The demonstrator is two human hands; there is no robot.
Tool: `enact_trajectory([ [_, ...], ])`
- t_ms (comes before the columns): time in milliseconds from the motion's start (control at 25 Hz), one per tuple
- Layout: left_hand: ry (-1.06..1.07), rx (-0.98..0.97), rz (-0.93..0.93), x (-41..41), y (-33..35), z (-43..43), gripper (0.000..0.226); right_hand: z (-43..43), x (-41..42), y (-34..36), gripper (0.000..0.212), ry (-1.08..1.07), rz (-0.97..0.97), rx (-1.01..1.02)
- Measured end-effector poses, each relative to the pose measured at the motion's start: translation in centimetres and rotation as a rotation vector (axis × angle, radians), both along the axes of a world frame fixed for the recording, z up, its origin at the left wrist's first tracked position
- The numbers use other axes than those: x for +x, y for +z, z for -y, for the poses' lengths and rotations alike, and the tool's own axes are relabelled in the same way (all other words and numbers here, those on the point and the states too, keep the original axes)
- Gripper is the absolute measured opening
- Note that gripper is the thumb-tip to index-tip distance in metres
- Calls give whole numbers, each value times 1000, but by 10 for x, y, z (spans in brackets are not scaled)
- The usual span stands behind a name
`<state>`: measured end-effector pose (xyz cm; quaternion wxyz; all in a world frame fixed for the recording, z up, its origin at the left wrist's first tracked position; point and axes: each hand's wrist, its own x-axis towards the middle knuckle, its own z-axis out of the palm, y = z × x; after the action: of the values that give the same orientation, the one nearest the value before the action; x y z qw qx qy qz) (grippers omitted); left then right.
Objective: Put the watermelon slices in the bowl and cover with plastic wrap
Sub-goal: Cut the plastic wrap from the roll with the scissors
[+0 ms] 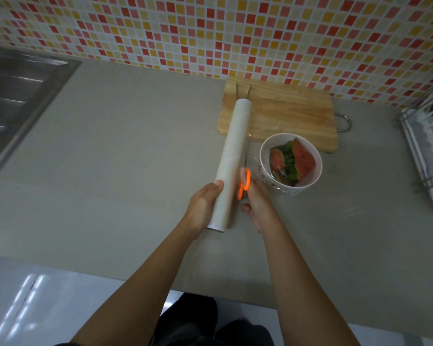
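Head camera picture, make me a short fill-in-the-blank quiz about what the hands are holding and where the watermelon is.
1. The left hand grips the roll of plastic ____.
2. The right hand holds scissors with ____ handles.
3. The watermelon slices sit inside the ____.
4. The far end of the roll lies over the wooden cutting ____.

Missing words: wrap; orange; bowl; board

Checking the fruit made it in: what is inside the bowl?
Inside the bowl lie watermelon slices, red flesh and green rind showing, under clear plastic wrap that clings around its rim. The bowl's bottom is hidden beneath the slices.
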<state>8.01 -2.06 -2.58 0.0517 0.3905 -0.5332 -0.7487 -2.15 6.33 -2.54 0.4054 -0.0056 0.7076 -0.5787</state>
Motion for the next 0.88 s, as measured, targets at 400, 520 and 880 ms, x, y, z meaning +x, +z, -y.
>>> enact_trajectory([
  [400, -27, -20, 6, 7, 2, 18, 67, 26, -11, -4, 31, -89, -66, -129],
  [520, -57, -25, 6, 12, -3, 24, 60, 34, -19, 0, 34, -56, -38, -92],
  [880, -106, -43, 4, 18, 1, 44, 48, 65, -35, 6, 39, -162, -113, -136],
])
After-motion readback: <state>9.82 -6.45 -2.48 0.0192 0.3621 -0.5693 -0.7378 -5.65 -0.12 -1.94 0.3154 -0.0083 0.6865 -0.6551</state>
